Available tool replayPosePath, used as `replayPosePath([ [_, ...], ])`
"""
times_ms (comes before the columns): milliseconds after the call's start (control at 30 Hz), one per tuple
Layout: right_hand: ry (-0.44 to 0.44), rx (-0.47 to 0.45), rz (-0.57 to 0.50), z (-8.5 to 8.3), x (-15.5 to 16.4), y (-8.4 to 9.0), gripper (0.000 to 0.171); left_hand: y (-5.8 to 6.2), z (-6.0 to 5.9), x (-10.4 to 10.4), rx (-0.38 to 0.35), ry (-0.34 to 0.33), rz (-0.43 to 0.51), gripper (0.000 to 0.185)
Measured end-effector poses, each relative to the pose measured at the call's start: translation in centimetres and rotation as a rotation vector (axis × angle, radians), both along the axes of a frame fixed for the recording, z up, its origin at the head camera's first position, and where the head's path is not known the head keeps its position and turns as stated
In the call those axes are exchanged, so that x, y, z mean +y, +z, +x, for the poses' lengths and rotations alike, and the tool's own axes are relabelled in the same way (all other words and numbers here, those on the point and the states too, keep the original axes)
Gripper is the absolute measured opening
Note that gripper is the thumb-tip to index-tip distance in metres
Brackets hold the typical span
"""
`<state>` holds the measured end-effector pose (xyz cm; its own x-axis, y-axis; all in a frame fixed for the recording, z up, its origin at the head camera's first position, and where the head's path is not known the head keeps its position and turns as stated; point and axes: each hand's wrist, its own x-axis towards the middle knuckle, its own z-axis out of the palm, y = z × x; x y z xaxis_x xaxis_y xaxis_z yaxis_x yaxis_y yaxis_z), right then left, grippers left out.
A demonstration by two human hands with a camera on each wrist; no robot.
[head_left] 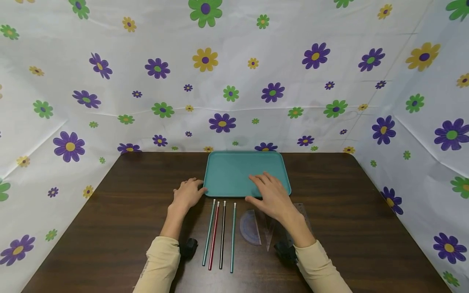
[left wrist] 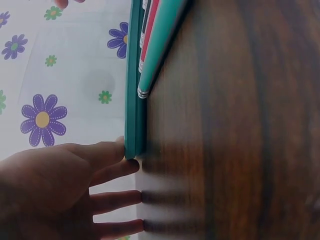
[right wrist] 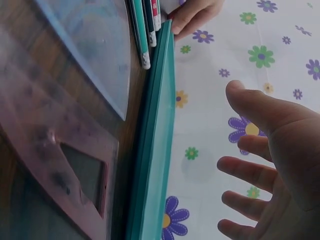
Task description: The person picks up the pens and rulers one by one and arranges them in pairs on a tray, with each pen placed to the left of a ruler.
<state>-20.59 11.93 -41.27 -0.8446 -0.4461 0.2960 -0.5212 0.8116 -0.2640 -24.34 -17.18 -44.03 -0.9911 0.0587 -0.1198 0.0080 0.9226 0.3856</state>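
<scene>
A teal tray [head_left: 223,185] lies flat at the back middle of the dark wooden table. My left hand [head_left: 189,192] rests on the table with straight fingers [left wrist: 117,200], and its fingertip touches the tray's front left corner [left wrist: 133,145]. My right hand [head_left: 266,190] hovers over the tray's front right part, fingers [right wrist: 245,167] spread and holding nothing. Several pencils [head_left: 220,234] lie side by side in front of the tray, between my forearms; their ends [left wrist: 150,55] point at the tray.
A clear protractor [head_left: 250,228] and a clear set square [head_left: 269,232] lie right of the pencils; a larger tinted set square [right wrist: 60,165] lies partly under my right forearm. Flowered cloth [head_left: 234,81] walls the table on three sides.
</scene>
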Motion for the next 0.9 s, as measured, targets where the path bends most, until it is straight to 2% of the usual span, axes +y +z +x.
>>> replayPosePath([
  [333, 0.046, 0.012, 0.021, 0.8, -1.9, 0.1, 0.063, 0.3, -0.2, 0.1, -0.002, -0.004, 0.023, 0.05],
  [900, 0.072, 0.025, 0.064, 1.3, -4.0, 0.1, 0.059, -0.1, -0.1, -0.1, 0.009, 0.005, 0.04, 0.051],
])
